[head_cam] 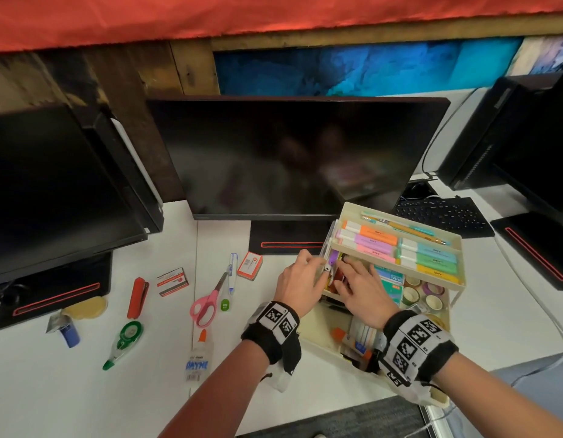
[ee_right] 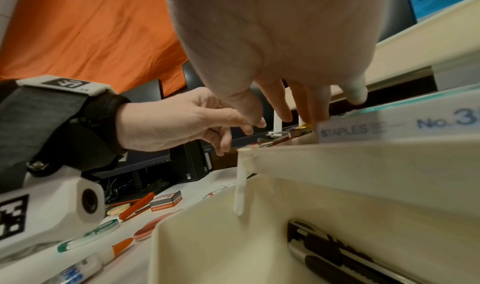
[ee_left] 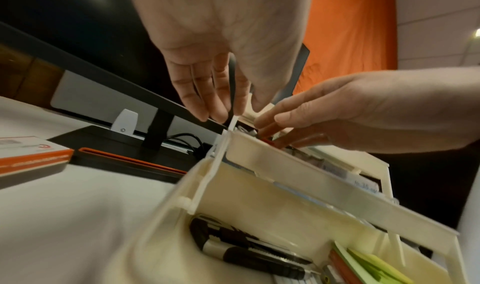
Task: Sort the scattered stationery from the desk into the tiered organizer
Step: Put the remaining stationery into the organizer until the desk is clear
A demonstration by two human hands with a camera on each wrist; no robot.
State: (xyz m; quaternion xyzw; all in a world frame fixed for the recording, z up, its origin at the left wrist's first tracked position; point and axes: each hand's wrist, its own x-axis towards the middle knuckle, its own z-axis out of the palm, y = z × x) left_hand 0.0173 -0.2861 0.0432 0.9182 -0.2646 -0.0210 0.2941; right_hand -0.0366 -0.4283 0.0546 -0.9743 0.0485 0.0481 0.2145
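The cream tiered organizer (head_cam: pixel 321 343) stands at the desk's right with its tiers fanned out. My left hand (head_cam: pixel 318 267) pinches the white side arm (ee_left: pixel 232 124) at the left end of the middle tier (ee_left: pixel 285 165). My right hand (head_cam: pixel 346 276) reaches into that tier's left compartment with straight fingers (ee_right: pixel 284 112) touching small red items (ee_left: pixel 266 137). A staples box (ee_right: pixel 345 130) sits beside them. Highlighters (head_cam: pixel 368 240) fill the top tier. A black cutter (ee_left: pixel 249 253) lies in the bottom tier. Scattered on the desk are pink scissors (head_cam: pixel 207 301), a glue bottle (head_cam: pixel 199 355) and a red stapler (head_cam: pixel 138 297).
A dark monitor (head_cam: pixel 289 159) stands right behind the organizer, with others at the left and right. A keyboard (head_cam: pixel 444 214) lies at the back right. Two small boxes (head_cam: pixel 172 281) (head_cam: pixel 249 263), a green correction tape (head_cam: pixel 125 339) and a blue item (head_cam: pixel 70 335) lie to the left.
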